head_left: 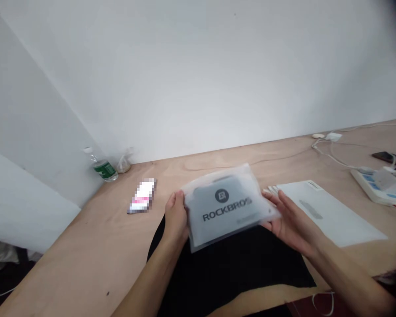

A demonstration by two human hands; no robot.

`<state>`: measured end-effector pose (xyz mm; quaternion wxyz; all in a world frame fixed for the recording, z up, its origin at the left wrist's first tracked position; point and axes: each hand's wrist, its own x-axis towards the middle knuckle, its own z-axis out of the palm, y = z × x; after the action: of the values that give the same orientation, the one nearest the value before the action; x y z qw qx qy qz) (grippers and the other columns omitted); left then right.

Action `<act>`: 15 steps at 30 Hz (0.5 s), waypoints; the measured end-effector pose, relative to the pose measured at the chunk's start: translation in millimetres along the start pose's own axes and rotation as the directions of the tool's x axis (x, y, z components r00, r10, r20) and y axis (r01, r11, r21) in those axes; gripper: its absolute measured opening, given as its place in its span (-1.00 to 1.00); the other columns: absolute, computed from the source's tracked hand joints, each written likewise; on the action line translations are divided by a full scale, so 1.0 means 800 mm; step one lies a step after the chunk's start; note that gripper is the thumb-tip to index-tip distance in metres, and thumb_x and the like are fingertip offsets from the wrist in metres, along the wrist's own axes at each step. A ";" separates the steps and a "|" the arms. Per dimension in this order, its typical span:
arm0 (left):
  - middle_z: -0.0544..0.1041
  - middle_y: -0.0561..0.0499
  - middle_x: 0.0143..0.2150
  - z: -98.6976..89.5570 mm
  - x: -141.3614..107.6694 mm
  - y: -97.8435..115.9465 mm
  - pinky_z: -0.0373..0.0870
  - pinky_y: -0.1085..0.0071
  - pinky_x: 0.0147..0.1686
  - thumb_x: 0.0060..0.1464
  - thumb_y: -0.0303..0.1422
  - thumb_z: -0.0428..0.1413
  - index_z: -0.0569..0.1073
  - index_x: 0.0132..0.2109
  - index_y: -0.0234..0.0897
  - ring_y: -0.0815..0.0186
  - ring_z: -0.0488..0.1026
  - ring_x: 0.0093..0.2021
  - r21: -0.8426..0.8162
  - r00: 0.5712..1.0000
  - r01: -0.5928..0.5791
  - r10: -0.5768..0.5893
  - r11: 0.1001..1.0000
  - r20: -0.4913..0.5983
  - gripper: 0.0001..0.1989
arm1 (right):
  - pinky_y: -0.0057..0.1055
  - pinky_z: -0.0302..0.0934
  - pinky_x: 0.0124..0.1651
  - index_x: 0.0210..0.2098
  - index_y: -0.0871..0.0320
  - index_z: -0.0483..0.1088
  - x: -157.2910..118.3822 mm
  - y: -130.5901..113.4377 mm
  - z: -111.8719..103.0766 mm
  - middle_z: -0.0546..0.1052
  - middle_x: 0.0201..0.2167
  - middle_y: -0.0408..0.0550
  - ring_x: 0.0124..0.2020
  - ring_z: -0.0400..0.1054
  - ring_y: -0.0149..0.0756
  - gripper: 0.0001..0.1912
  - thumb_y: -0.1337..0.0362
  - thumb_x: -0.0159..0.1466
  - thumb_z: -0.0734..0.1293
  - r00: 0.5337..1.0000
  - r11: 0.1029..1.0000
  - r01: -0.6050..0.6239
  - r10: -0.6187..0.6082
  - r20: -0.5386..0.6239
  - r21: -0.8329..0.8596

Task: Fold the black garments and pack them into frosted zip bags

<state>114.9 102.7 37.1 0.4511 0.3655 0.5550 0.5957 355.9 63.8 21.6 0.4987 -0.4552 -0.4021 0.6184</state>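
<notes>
A frosted plastic pouch (pixel 222 226) printed ROCKBROS is held up over a black cloth (pixel 231 268) on the wooden table. Something grey shows through the pouch. My left hand (pixel 177 215) grips its left edge, thumb in front and the other fingers hidden behind. At the pouch's right end is my right hand (pixel 288 220), its fingers closed around the corner and slightly blurred.
Right of the pouch lies a white flat sheet or bag (pixel 343 220). Further right are a power strip (pixel 376 187) with cables and a dark phone (pixel 387 158). A lit phone (pixel 142 196) and a bottle (pixel 104 169) stand or lie at the left.
</notes>
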 end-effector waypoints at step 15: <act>0.55 -0.01 -0.27 -0.051 -0.071 0.013 0.27 0.56 -0.54 -0.02 -0.28 0.15 0.48 -0.27 -0.23 0.43 0.37 -0.47 0.108 0.980 -0.154 0.138 0.982 0.142 -0.84 | -0.08 0.25 -0.01 -0.15 0.10 0.38 -0.040 0.019 0.058 0.55 -0.21 0.02 -0.18 0.42 -0.06 -0.59 0.30 -0.02 0.43 0.974 0.895 -0.170 0.215 -0.065 0.412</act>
<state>94.1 35.6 46.4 0.4198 0.4707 0.5293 0.5675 310.5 27.3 24.3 0.5392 -0.4129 -0.1910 0.7088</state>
